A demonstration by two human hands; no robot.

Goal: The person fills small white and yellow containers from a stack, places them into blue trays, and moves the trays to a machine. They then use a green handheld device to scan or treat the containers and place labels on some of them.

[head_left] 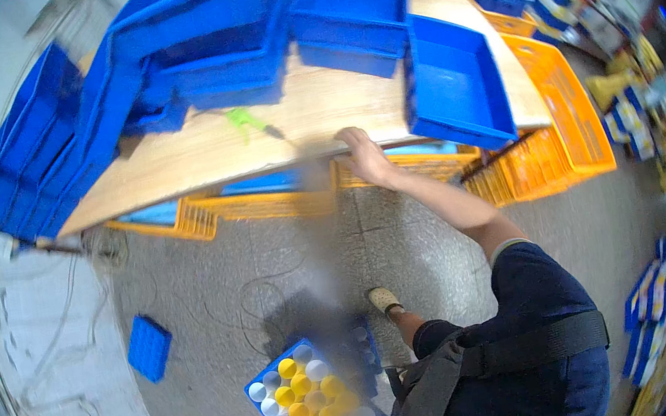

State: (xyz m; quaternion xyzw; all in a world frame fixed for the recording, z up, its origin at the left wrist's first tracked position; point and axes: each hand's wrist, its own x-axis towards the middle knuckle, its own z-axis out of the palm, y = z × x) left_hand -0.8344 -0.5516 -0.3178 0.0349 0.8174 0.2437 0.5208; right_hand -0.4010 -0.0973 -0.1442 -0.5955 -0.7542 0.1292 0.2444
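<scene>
My right hand (364, 157) reaches to the near edge of the wooden table (217, 156). Its fingers are somewhat bent and blurred, but look apart, and nothing shows in them. To its left on the tabletop lies a lime-green handled tool (241, 119) with a thin dark shaft; its exact kind is unclear. A shallow blue bin (457, 78) sits just right of the hand, overlapping the table's front edge. Behind stands another blue bin (348, 4). A blurred grey streak runs down the middle of the picture and hides part of the table edge. My left hand is out of sight.
Several blue bins (205, 65) crowd the table's left and back. Orange crates (265, 206) stand beneath it, and a larger orange crate (564, 110) at right. On the floor are a blue crate of round white and yellow pieces (300, 385), a small blue piece (149, 347) and loose cables.
</scene>
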